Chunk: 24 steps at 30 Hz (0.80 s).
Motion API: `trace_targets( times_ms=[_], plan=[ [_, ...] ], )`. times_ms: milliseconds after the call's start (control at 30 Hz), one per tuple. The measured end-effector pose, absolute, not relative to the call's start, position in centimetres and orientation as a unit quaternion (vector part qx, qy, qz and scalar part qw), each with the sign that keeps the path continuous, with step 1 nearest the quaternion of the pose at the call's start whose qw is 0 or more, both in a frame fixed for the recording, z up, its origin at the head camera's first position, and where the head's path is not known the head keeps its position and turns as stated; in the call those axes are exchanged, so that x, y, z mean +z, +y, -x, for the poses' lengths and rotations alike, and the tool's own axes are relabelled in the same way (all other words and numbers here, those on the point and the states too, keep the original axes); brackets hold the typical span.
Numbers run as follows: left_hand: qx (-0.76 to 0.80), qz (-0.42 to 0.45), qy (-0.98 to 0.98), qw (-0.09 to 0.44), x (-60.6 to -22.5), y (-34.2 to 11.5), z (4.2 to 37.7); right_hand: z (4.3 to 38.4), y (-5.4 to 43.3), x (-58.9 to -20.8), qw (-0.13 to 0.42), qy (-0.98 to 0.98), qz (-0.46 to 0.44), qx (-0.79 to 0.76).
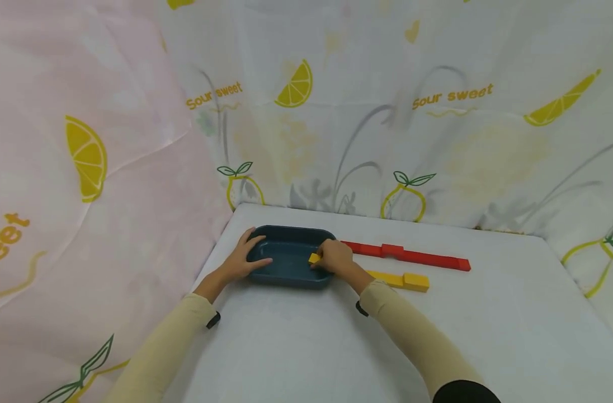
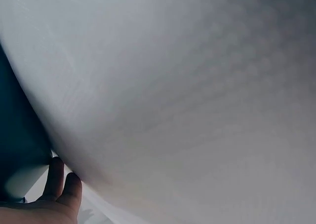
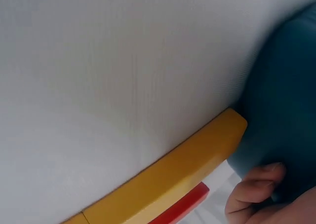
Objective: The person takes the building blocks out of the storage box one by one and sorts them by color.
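Observation:
In the head view a dark teal tray [image 1: 286, 278] with rounded corners rests on the white table. My left hand [image 1: 239, 261] holds its left end, thumb over the rim; in the left wrist view, two fingers [image 2: 55, 177] show beside the tray wall [image 2: 19, 120]. At the tray's right end my right hand [image 1: 336, 257] pinches a small yellow block [image 1: 314, 258] inside the rim. The right wrist view shows curled fingers [image 3: 252, 189] at the tray [image 3: 286, 86], but not that block.
Right of the tray lies a row of yellow blocks [image 1: 416, 282], partly behind my right wrist. Farther back runs a longer row of red blocks [image 1: 427, 258]. Lemon-printed cloth [image 1: 336, 140] hangs behind the table [image 1: 487, 324] and along its left side.

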<state>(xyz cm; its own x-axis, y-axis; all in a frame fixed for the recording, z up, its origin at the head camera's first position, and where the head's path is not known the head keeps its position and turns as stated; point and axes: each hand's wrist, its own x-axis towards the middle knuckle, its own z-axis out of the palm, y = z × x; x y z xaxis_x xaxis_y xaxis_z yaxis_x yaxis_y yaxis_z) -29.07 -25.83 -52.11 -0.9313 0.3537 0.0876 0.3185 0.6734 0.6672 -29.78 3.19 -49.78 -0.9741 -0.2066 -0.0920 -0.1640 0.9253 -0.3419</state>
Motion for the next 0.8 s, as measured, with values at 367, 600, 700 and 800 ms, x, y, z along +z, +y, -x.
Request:
trace_targets(
  times_ms=[367, 600, 700, 800],
  plan=[
    [0.354, -0.171, 0.918, 0.049, -52.1, -25.8, 28.8, 29.7, 6.8, -48.6, 0.054, 0.938, 0.179, -0.292],
    [0.353, -0.169, 0.919, 0.045, -52.3, -25.8, 29.2, 28.8, 11.8, -45.7, 0.034, 0.897, 0.156, -0.413],
    [0.35, -0.171, 0.92, 0.043, -52.1, -25.8, 29.4, 28.1, 14.7, -44.8, 0.036, 0.9, 0.135, -0.412],
    [0.354, -0.169, 0.919, 0.043, -52.1, -25.7, 29.2, 27.2, 17.7, -44.8, 0.04, 0.912, 0.115, -0.393]
  ],
)
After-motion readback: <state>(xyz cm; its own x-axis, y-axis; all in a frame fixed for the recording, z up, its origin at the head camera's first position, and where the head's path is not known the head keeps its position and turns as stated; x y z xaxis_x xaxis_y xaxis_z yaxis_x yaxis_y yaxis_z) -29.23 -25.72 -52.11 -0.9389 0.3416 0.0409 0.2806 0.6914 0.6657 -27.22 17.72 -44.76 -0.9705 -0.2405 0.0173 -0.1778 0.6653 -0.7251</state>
